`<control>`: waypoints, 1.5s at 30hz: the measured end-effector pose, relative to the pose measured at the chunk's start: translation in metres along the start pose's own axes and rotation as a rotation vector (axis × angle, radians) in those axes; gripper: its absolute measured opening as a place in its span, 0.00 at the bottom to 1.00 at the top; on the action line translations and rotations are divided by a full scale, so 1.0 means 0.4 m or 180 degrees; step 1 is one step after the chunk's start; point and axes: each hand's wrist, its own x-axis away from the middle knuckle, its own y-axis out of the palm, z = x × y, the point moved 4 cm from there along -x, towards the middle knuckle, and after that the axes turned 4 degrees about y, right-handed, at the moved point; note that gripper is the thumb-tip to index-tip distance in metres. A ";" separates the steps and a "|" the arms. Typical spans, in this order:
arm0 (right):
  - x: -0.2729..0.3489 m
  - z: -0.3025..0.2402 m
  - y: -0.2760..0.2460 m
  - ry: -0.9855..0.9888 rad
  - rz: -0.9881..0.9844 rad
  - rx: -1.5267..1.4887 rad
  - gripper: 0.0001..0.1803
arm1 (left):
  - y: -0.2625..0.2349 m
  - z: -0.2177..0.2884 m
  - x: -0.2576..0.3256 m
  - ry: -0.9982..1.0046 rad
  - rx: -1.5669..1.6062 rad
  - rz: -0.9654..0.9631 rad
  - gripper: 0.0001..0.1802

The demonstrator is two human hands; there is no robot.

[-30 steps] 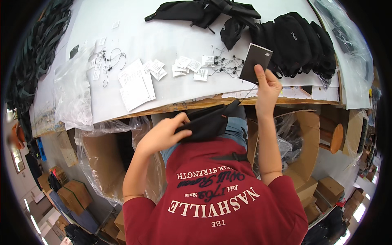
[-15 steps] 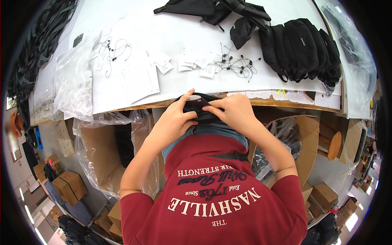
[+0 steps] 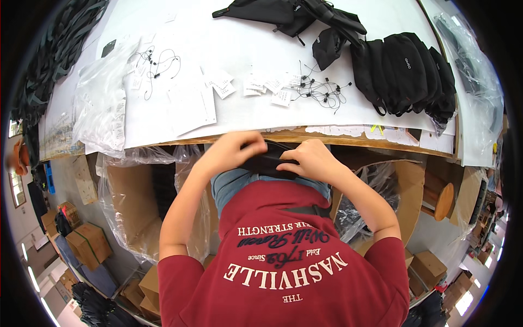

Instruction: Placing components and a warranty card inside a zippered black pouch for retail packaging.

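A black fabric bag rests on my lap, tucked against the table's front edge. My right hand pinches its right side between thumb and fingers. At the bag's left side is my left hand, its fingers curled but smeared by motion, so their grip is unclear. The lower part of the bag merges with shadow. Beyond it on the table lie white paper tags and a tangle of black tag strings.
Black pouches stand in a row at the right, with a larger black bag behind. Clear plastic bags and more strings lie at the left. Plastic-lined cartons flank my legs below the wooden table edge.
My left hand has moved slightly down and left, its raised finger now curled. A pale oval patch seen beside it on the bag no longer shows. My right hand keeps its pinch, slightly lower.
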 end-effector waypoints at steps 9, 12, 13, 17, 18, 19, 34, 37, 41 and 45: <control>0.019 -0.028 -0.027 -0.0333 0.0226 0.0087 0.12 | -0.128 -0.054 -0.188 0.0909 -0.2009 0.1986 0.08; 0.035 -0.047 -0.081 -0.0308 0.0315 0.0098 0.10 | -0.146 -0.049 -0.178 0.0820 -0.1856 0.2324 0.06; 0.042 -0.051 -0.098 -0.0269 0.0339 0.0082 0.10 | -0.145 -0.031 -0.171 0.0830 -0.1847 0.2306 0.06; 0.060 -0.060 -0.165 -0.0249 0.0603 0.0474 0.10 | -0.136 0.099 -0.080 0.0590 0.0328 0.2150 0.09; 0.059 -0.064 -0.176 -0.0330 0.0734 0.0599 0.10 | -0.123 0.138 -0.056 0.0701 0.0436 0.1746 0.09; 0.055 -0.067 -0.183 -0.0335 0.0733 0.0599 0.10 | -0.111 0.162 -0.040 0.0810 0.0543 0.1343 0.10; -0.028 -0.147 -0.154 0.0031 0.2565 -0.0120 0.08 | 0.055 0.016 -0.019 0.0138 0.4537 0.2415 0.25; -0.018 -0.142 -0.132 0.0673 0.2623 -0.0899 0.06 | 0.028 0.035 -0.028 0.0264 0.4470 0.2604 0.19; -0.006 -0.095 -0.115 0.1222 0.2748 -0.1822 0.05 | 0.029 0.054 -0.034 0.0099 0.4767 0.2831 0.20; -0.009 -0.055 -0.092 0.1230 0.2210 -0.1827 0.07 | 0.022 0.055 -0.024 0.0132 0.4735 0.3002 0.19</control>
